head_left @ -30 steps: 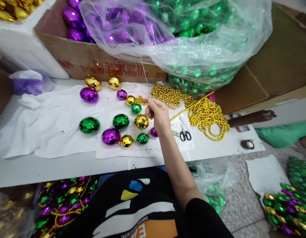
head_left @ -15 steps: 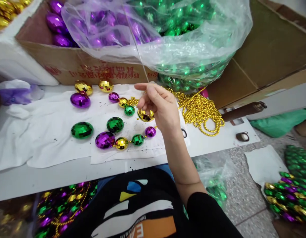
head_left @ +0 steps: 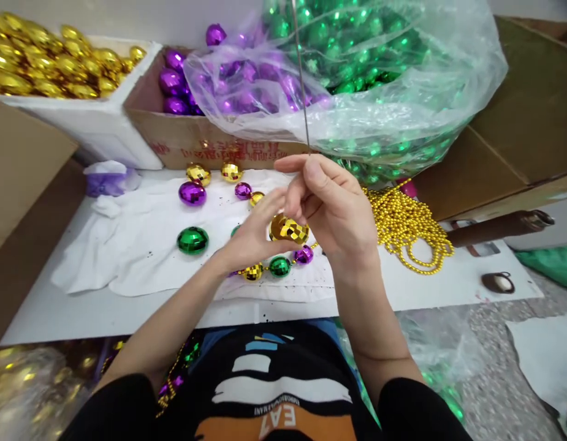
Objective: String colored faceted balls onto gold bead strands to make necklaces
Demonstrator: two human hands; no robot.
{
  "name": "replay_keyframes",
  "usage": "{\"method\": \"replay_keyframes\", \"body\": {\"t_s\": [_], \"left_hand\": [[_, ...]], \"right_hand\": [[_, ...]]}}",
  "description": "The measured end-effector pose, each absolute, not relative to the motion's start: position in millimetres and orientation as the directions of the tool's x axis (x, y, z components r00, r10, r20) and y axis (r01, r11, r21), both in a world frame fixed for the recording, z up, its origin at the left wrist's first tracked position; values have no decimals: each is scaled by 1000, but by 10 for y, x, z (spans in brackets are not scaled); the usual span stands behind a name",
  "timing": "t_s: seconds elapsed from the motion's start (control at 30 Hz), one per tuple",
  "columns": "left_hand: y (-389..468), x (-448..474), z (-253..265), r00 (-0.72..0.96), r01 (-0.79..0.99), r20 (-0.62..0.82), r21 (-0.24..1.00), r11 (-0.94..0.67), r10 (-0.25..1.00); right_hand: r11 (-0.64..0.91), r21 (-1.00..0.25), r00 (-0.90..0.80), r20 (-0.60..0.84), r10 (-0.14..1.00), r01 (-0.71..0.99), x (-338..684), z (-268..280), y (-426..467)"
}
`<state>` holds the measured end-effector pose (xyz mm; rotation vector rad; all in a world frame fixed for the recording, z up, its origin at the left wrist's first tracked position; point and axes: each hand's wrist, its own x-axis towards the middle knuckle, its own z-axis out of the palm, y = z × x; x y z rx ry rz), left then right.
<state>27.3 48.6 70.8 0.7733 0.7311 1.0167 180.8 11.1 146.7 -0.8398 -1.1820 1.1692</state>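
Note:
My right hand (head_left: pixel 331 202) pinches the lower end of a long thin metal needle (head_left: pixel 303 92), which stands almost upright. My left hand (head_left: pixel 255 229) is just beside it, thumb and fingers curved around a faceted gold ball (head_left: pixel 292 231). Part of that gold is covered, and I cannot tell whether a second ball lies behind it. Below the hands, a purple ball (head_left: pixel 304 254), a green ball (head_left: pixel 280 266) and a gold ball (head_left: pixel 253 272) form a strung row on the white cloth (head_left: pixel 140 239). A small purple ball (head_left: pixel 243 191) lies behind my left hand.
A large green ball (head_left: pixel 192 240) and a purple ball (head_left: pixel 192 193) lie left on the cloth. Gold bead chains (head_left: pixel 403 226) are heaped on the right. Behind stand a white box (head_left: pixel 99 135) of gold balls and a cardboard box (head_left: pixel 173 138) of purple ones under plastic.
My left hand has come in from the lower left and reached the gold ball near my right hand. The right hand keeps hold of the needle. The view has shifted left.

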Motion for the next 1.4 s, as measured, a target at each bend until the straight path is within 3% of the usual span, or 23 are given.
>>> {"method": "replay_keyframes", "body": {"t_s": [0.07, 0.1, 0.17, 0.27, 0.47, 0.57, 0.67, 0.73, 0.9, 1.13, 1.33, 1.4], "left_hand": [[551, 438, 507, 490, -193, 84, 981, 14, 868], [592, 506, 395, 548, -78, 149, 989, -127, 823], [659, 586, 179, 617, 95, 176, 951, -295, 767], [697, 573, -49, 649, 248, 140, 891, -381, 748], [881, 509, -60, 764, 285, 0, 897, -339, 645], [1086, 713, -36, 708, 337, -26, 891, -306, 705], [1226, 1088, -122, 662, 597, -52, 640, -485, 747], [1266, 1341, -222, 677, 676, -84, 465, -572, 732], [1318, 1641, -413, 667, 714, -118, 384, -586, 735], [1338, 1511, -421, 686, 679, -127, 467, -567, 717], [1419, 1364, -254, 657, 599, -76, 657, -458, 750], [1431, 1225, -152, 620, 518, -58, 779, -353, 782]], "right_hand": [[297, -934, 30, 298, 954, -200, 1852, 1546, 84], [355, -914, 74, 347, 935, -196, 1903, 1595, 64], [477, -862, 182, 449, 875, -171, 2042, 1692, 14], [550, -833, 308, 509, 804, -59, 2266, 1735, -67], [325, -942, 427, 263, 865, -78, 2542, 1158, -155], [268, -950, 468, 166, 868, -161, 2587, 840, -199], [223, -951, 467, 101, 878, -214, 2582, 694, -239], [188, -959, 464, 70, 883, -213, 2579, 667, -258], [143, -972, 446, 47, 894, -184, 2644, 600, -318], [-9, -960, 314, -101, 944, -281, 2555, 488, -326], [-19, -973, 334, -97, 938, -229, 2514, 499, -343], [-50, -982, 353, -111, 929, -180, 2534, 467, -382]]}}
